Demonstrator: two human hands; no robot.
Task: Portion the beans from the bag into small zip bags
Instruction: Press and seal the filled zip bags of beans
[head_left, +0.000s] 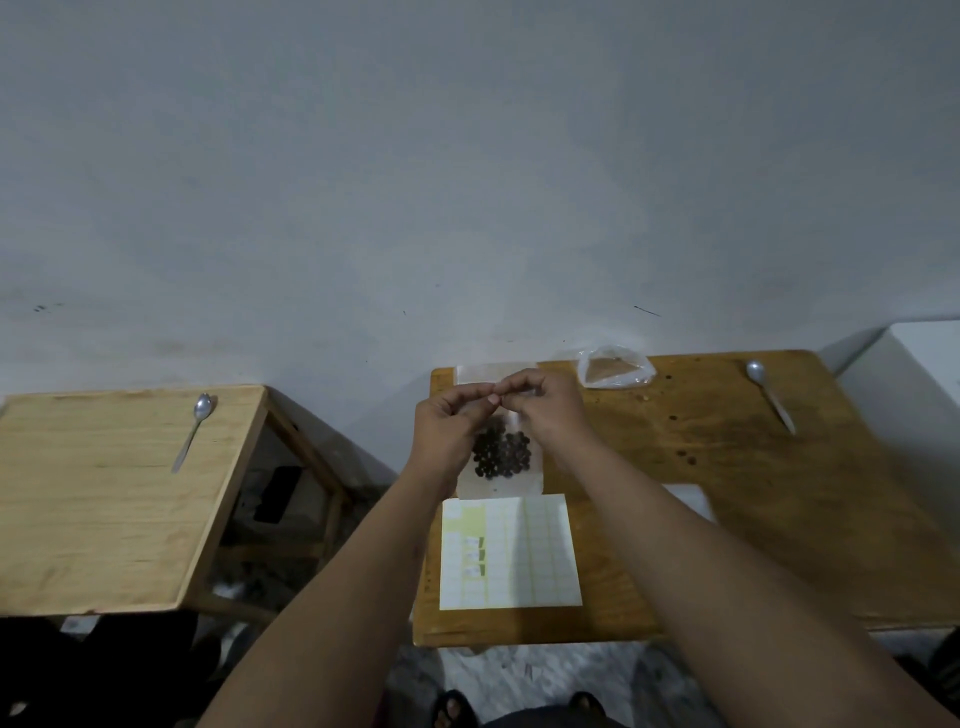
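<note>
A small clear zip bag (527, 483) with dark beans (501, 456) in its lower half is held upright over the darker wooden table (727, 493). My left hand (449, 431) and my right hand (550, 410) both pinch its top edge, fingertips meeting at the middle. Behind the hands lies a flat pile of more small zip bags (475, 373). A crumpled clear plastic bag (615, 370) sits at the table's far edge; I see no beans in it.
A sheet of sticker labels (540, 551) lies near the table's front edge. One spoon (770, 395) rests at the far right. A second, lighter wooden table (104, 493) stands to the left with another spoon (193, 431) on it. A wall rises right behind.
</note>
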